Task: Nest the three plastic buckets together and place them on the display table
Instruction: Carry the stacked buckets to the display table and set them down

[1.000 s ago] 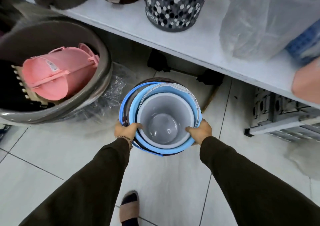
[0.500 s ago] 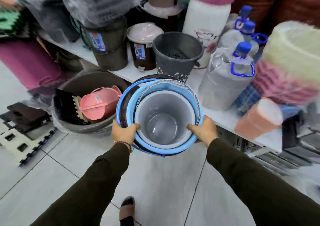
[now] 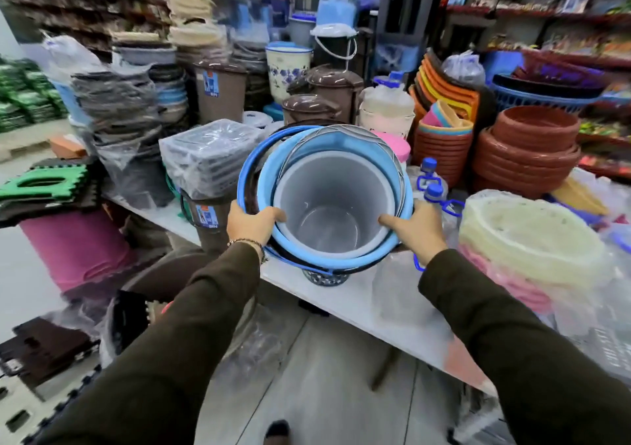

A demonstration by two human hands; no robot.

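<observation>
Dark olive sleeves point(image 3: 191, 325), beaded bracelet point(image 3: 251, 243)

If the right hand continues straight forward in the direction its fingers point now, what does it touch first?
The right hand already grips the rim of the nested buckets, fingers pointing up and left over the grey inner bucket. Going on, it would probably meet that bucket's far inner wall first; depth is unclear.
</observation>
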